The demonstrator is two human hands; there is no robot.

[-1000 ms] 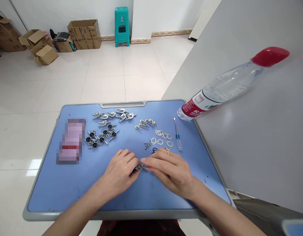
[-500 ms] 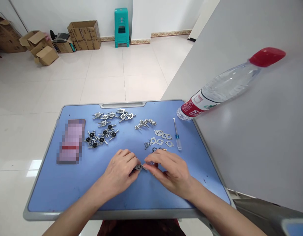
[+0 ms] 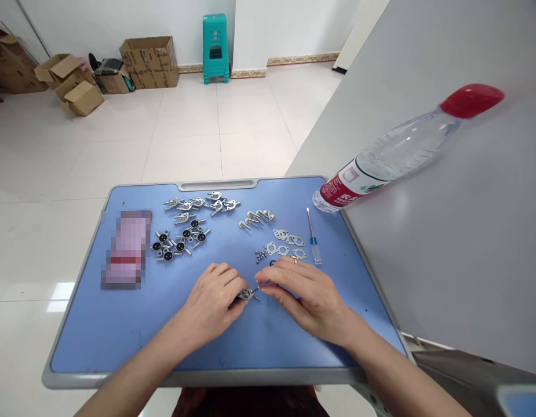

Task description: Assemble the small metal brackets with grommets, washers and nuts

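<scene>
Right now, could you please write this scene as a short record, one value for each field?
Left hand: grip closed on a small metal fitting
Right hand: grip closed on a clear object, mostly hidden
Beyond right hand: flat metal plates, tiny metal pieces
Right of plates: screwdriver, tip pointing away from the person
Far right corner: red-capped plastic bottle
Surface: blue tabletop

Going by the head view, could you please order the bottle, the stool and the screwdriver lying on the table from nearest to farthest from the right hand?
1. Screwdriver: just beyond the right hand, on the table.
2. Bottle: farther off, near the table's far-right corner.
3. Stool: farthest, on the floor beyond the table.
</scene>
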